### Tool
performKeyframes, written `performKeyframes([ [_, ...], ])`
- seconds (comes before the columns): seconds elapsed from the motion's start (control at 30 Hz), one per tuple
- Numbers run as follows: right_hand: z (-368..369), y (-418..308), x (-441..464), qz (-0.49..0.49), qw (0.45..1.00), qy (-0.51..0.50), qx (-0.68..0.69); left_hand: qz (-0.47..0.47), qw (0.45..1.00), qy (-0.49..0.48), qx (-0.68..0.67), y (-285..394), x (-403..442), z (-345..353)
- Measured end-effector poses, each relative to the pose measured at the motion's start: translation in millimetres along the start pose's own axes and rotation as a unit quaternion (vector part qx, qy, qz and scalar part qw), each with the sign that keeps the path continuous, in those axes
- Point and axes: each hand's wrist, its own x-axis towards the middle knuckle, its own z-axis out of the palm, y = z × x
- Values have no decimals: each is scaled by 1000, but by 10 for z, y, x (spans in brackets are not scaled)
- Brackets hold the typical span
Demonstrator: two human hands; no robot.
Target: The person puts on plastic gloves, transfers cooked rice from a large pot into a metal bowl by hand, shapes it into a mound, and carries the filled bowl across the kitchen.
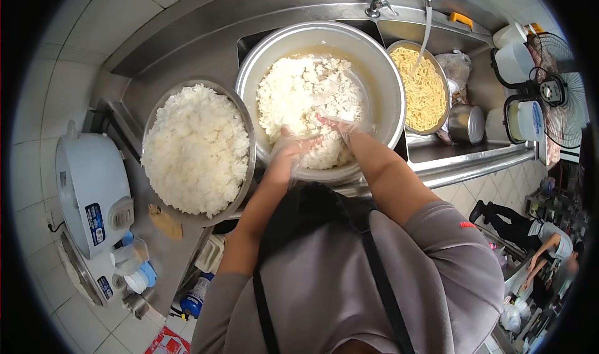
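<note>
A wide metal basin (pixel 388 92) holds a mass of white rice (pixel 290 92) with some cloudy liquid round its far and right side. Both my hands are inside it, in clear plastic gloves. My left hand (pixel 298 147) lies on the near part of the rice, thumb apart and fingers stretched towards the right. My right hand (pixel 337 126) reaches in from the right, its fingers extended against the rice and their tips partly sunk in it. To the left stands a round metal bowl (pixel 248 120) heaped with cooked white rice (pixel 196 148).
The basin rests over a steel sink. A faucet (pixel 375 8) with a hose runs to a bowl of yellow noodles (pixel 419 86). A metal pot (pixel 467 123), a rice cooker (pixel 93 192) and a fan (pixel 561 89) stand around. Another person (pixel 552 238) works at far right.
</note>
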Motion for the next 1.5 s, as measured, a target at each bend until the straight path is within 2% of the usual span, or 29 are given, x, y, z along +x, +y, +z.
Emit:
performKeyframes([
  [0.03,45,24,34,-8,999,11,38,107,991,10,-79,134,-295,37],
  [0.1,123,39,66,-20,994,28,106,104,971,33,-213,549,-571,52],
  [0.13,138,28,79,-24,990,35,134,-5,963,50,-266,749,-563,67],
  [0.2,150,2,72,-36,980,49,192,49,978,126,-156,698,-588,105],
  [0.23,134,-34,64,-35,973,53,220,210,961,181,9,516,-658,159],
  [0.3,97,-115,0,-29,958,61,278,342,897,216,179,429,-692,202],
  [0.37,86,-230,-74,1,932,66,357,303,912,201,189,573,-753,275],
  [0.43,55,-539,-267,52,874,75,477,195,973,123,-9,901,-959,242],
  [0.5,-6,-878,-451,97,800,89,585,111,969,164,-151,1044,-823,298],
  [0.57,-44,-1079,-576,39,826,172,535,54,917,320,-232,1159,-229,399],
  [0.63,-106,-1244,-661,-25,842,251,476,111,888,295,-335,1237,-140,388],
  [0.73,-117,-1515,-762,-115,845,352,385,284,831,369,-303,1388,-33,387],
  [0.8,-152,-1806,-790,-139,808,463,335,352,800,366,-318,1560,-9,319],
  [0.87,-199,-1983,-862,-114,793,499,329,415,779,392,-261,1758,-98,213],
  [0.93,-126,-2374,-940,-230,755,504,351,476,740,413,-234,1887,-242,100],
  [1.0,-54,-2529,-994,-260,768,458,365,505,714,427,-229,1909,-516,-37],
  [1.03,7,-2599,-980,-262,784,437,353,520,702,431,-226,1924,-688,-92],
  [1.1,211,-2761,-927,-260,816,399,328,493,713,454,-205,1892,-1284,-263],
  [1.17,454,-2986,-807,-270,844,320,335,504,684,496,-181,1680,-1533,-459],
  [1.2,558,-3054,-726,-265,866,279,319,527,647,525,-167,1505,-1557,-539],
  [1.23,637,-3240,-606,-406,833,191,324,502,647,565,-98,1312,-1685,-647],
  [1.27,700,-3306,-432,-458,818,127,323,474,644,600,-27,1128,-1849,-754],
  [1.3,800,-3382,-287,-459,823,96,321,462,648,604,-29,997,-1992,-846],
  [1.33,885,-3432,-210,-454,839,88,286,448,654,609,-33,877,-2128,-918],
  [1.4,986,-3480,2,-466,865,178,55,425,678,598,-55,651,-2279,-1077],
  [1.47,1100,-3407,176,-496,843,189,-83,411,707,567,-98,446,-2312,-1229],
  [1.5,1143,-3403,248,-509,825,195,-152,393,712,554,-177,451,-2323,-1227],
])
